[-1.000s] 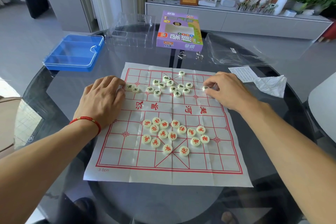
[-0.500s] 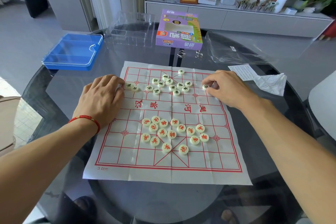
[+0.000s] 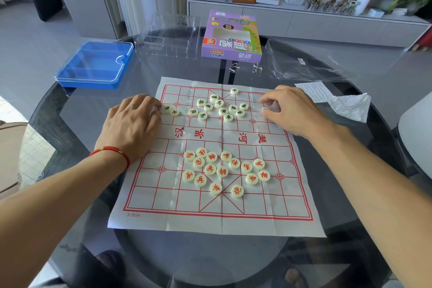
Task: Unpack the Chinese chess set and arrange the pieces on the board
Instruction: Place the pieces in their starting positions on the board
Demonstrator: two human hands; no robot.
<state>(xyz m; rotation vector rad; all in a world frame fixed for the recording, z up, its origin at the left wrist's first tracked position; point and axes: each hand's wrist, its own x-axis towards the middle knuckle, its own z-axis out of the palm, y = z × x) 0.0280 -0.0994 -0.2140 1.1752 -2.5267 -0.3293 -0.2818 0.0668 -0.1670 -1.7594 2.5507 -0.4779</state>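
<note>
Bright, even daylight fills the room, strongest toward the upper left. The dark glass table (image 3: pixel 77 110) carries pale reflections and a soft sheen. Shadows beneath the forearms are faint. The wide-angle lens bends straight lines near the edges and stretches the arms. The centre is sharp; the distant shelf (image 3: pixel 327 16) looks slightly soft.

1. Red-lettered pieces (image 3: pixel 222 171) on near half of board (image 3: pixel 163 194): 16
2. Dark-lettered pieces (image 3: pixel 219 103) on far half: 14 lying free, 1 in right hand (image 3: pixel 289 110)
3. Purple box (image 3: pixel 231 35): 1
4. Blue case (image 3: pixel 93 63): 1
5. Hands: 2, incl. left hand (image 3: pixel 131 128)
</note>
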